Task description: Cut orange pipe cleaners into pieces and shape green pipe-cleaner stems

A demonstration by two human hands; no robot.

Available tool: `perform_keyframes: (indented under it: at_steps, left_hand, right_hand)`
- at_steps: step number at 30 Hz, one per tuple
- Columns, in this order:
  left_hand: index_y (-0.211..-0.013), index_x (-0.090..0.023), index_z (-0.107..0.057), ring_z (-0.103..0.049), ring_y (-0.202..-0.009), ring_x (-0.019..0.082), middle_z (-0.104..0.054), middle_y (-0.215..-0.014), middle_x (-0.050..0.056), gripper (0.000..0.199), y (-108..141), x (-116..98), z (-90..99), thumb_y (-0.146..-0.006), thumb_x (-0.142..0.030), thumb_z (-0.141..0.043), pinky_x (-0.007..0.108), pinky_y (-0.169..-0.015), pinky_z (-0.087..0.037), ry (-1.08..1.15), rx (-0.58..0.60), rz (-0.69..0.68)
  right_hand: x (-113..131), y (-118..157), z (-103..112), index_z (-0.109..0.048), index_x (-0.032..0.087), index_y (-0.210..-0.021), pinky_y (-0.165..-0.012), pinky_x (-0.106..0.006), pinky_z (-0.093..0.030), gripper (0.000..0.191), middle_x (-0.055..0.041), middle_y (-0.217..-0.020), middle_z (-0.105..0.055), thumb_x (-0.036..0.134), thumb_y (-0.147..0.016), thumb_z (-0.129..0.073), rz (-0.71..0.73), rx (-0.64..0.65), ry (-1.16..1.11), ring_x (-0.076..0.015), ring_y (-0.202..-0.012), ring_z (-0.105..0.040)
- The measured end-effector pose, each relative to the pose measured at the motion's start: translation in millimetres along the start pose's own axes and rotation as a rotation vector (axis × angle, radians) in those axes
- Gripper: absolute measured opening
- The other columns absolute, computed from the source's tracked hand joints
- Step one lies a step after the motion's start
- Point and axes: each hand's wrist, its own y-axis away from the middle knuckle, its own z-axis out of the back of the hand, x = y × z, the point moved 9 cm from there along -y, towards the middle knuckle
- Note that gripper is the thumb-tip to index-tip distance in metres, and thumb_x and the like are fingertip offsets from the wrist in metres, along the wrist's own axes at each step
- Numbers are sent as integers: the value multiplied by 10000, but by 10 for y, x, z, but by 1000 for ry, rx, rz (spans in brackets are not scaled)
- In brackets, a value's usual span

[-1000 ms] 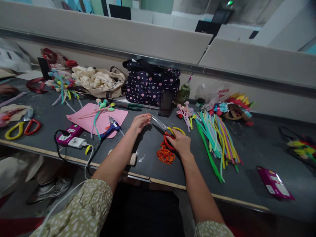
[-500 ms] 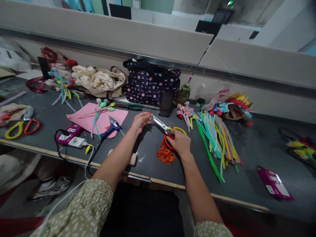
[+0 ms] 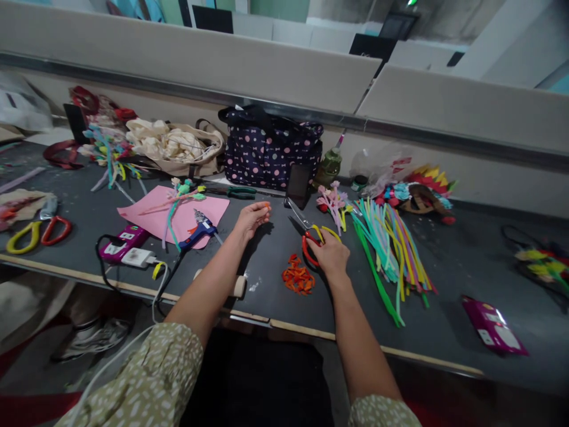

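My right hand (image 3: 332, 252) grips scissors (image 3: 316, 236) with one red and one yellow handle loop. Their blades are parted and point up and left, toward the phone. My left hand (image 3: 252, 220) is closed in a pinch, left of the blade tips and apart from them. A speck of orange shows at its fingertips, too small to make out clearly. Below the scissors lies a small pile of cut orange pieces (image 3: 297, 277) on the dark table (image 3: 271, 261). Right of my right hand lies a bundle of fuzzy pipe cleaners (image 3: 391, 249) in several colours.
A blue glue gun (image 3: 200, 230) rests on pink paper (image 3: 149, 204), near a purple power strip (image 3: 127, 240) with cables. Behind stand a phone (image 3: 297, 185), a dotted bag (image 3: 271, 148) and a green bottle (image 3: 329, 167). Another scissors (image 3: 42, 225) lies far left.
My right hand has drawn the scissors right, away from my left fingertips, and their blades have spread apart. My left hand stays pinched in nearly the same place.
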Motion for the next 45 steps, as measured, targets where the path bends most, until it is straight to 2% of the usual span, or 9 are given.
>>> perform_keyframes:
  at_steps: [5, 12, 16, 19, 25, 31, 38, 43, 45]
  left_hand:
    - [-864, -116, -696, -597, -578, 78, -695, -778, 49, 232, 15, 5, -52, -645, -101, -772, 193, -545, -482, -17, 42, 5]
    - [-838, -118, -703, -580, -551, 82, -658, -662, 24, 223, 9, 4, -7, -624, -103, -765, 205, -558, -488, -39, -15, 3]
    - [-823, -122, -710, -563, -539, 77, -658, -674, 24, 211, 32, -15, -59, -618, -118, -763, 198, -538, -484, -103, 19, -16]
    - [-814, -125, -727, -550, -541, 74, -671, -699, 34, 214, 98, -1, -226, -608, -147, -780, 178, -516, -461, -221, 155, -29]
    - [-820, -137, -757, -572, -563, 108, -698, -711, 64, 201, 398, 313, -688, -624, -183, -768, 178, -480, -421, -554, 627, 55]
    - [-820, -154, -769, -590, -557, 124, -724, -735, 88, 176, 565, 596, -820, -659, -218, -743, 188, -459, -397, -754, 846, 103]
    - [-830, -150, -757, -656, -626, 165, -739, -814, 125, 179, 539, 577, -832, -657, -194, -756, 222, -510, -475, -640, 794, 140]
    - [-824, -139, -747, -691, -695, 209, -736, -828, 143, 192, 610, 668, -847, -643, -197, -770, 244, -531, -502, -618, 831, 230]
    - [-856, -132, -738, -683, -667, 197, -732, -830, 141, 205, 584, 683, -849, -674, -226, -750, 239, -520, -490, -627, 823, 204]
  right_hand:
    - [-35, -8, -10, -648, 215, -1183, -739, -347, -489, 511, -102, -1002, -728, 557, -808, -593, -3, -13, -9, -268, -888, -674]
    - [-33, 6, -31, -653, 200, -1182, -742, -341, -492, 524, -113, -1021, -726, 555, -799, -602, 43, -68, -51, -258, -875, -676]
    - [-46, -4, -14, -650, 212, -1192, -752, -350, -492, 525, -105, -1035, -725, 552, -794, -613, 5, -46, -60, -265, -887, -674]
    - [-107, -23, -7, -654, 231, -1190, -748, -354, -491, 524, -95, -1021, -728, 572, -797, -593, -65, -18, -76, -261, -868, -675]
    - [-246, -57, 36, -684, 268, -1137, -706, -322, -491, 486, -60, -939, -746, 580, -773, -608, -172, -38, -152, -241, -803, -679]
    - [-328, -81, 20, -705, 255, -1104, -693, -324, -490, 455, -75, -946, -749, 548, -764, -632, -237, -32, -192, -252, -808, -677]
    - [-326, -83, -7, -692, 250, -1137, -731, -338, -495, 478, -81, -992, -744, 548, -769, -624, -233, -18, -201, -261, -857, -679]
    - [-339, -75, -3, -687, 240, -1154, -731, -340, -490, 494, -91, -1000, -742, 544, -769, -626, -254, -10, -214, -264, -843, -676]
    - [-347, -75, 1, -688, 243, -1152, -730, -338, -487, 489, -88, -984, -744, 540, -768, -629, -261, -9, -224, -262, -835, -673]
